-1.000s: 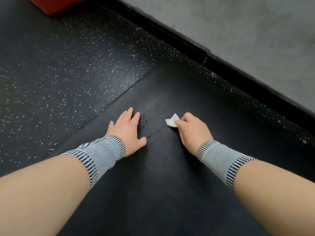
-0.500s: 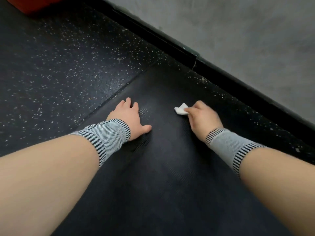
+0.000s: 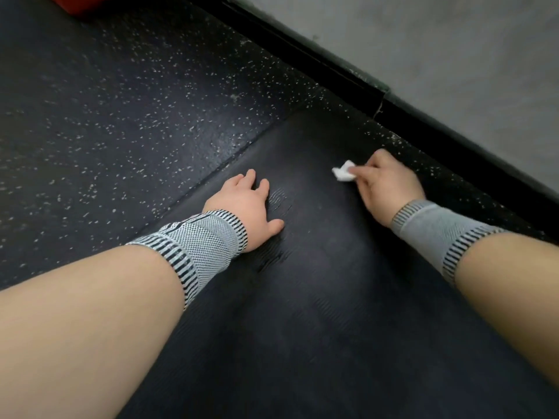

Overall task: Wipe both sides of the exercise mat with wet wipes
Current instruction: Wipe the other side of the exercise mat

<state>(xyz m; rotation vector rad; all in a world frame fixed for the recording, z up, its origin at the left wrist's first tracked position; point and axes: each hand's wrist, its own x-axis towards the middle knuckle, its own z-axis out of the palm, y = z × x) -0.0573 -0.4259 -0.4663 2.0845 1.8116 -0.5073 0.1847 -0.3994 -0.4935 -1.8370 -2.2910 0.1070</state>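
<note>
A black ribbed exercise mat [image 3: 317, 297] lies flat on the floor and runs from the bottom of the view toward the wall. My left hand [image 3: 245, 204] rests flat on it near its left edge, fingers spread and straight. My right hand [image 3: 384, 184] is farther up, near the mat's right edge, and pinches a small crumpled white wet wipe [image 3: 343, 174] against the mat. Both wrists wear grey striped bands.
Dark speckled rubber floor [image 3: 136, 116] surrounds the mat on the left and far side. A black baseboard [image 3: 423, 122] and grey wall [image 3: 453, 40] run diagonally close behind the right hand. A red object [image 3: 69, 3] sits at the top left corner.
My right hand has slid the wipe up the mat and rightward toward the wall. My left hand has stayed pressed on the mat while the view leaned forward.
</note>
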